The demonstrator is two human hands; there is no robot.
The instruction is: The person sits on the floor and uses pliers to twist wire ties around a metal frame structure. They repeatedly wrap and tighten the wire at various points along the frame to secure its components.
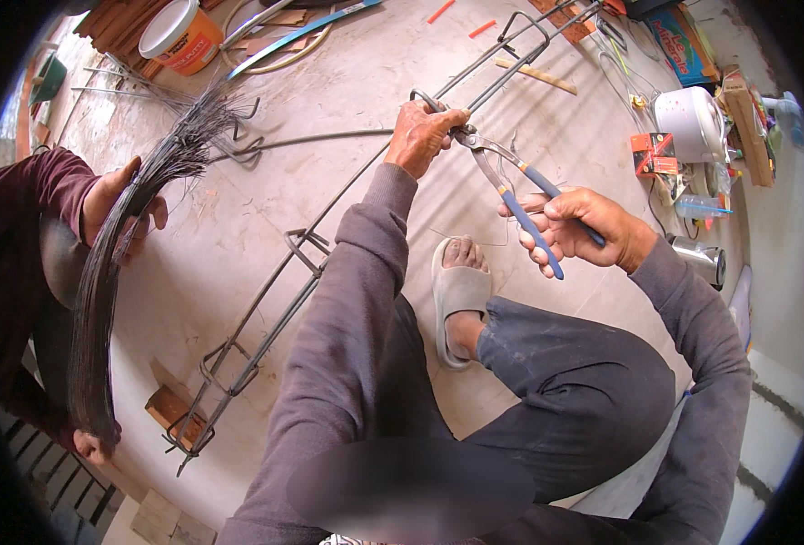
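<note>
My left hand (417, 138) is closed round the steel bars of a long reinforcement cage (279, 328), at one of its bent stirrups. This cage runs diagonally across the floor, from lower left to upper right. In my right hand (593, 225) is a pair of pliers (509, 197) with blue grips, its handles spread apart. The pliers' jaws meet the cage right beside my left fingers; what they bite on is too small to make out. A thin wire hangs below, near my sandalled foot (464, 291).
At left, another person's hand (104, 198) holds a bundle of thin dark wires (96, 313). A wooden block (173, 414) lies by the cage's near end. A putty bucket (182, 38) stands far left; a white container (690, 124) and boxes line the right wall.
</note>
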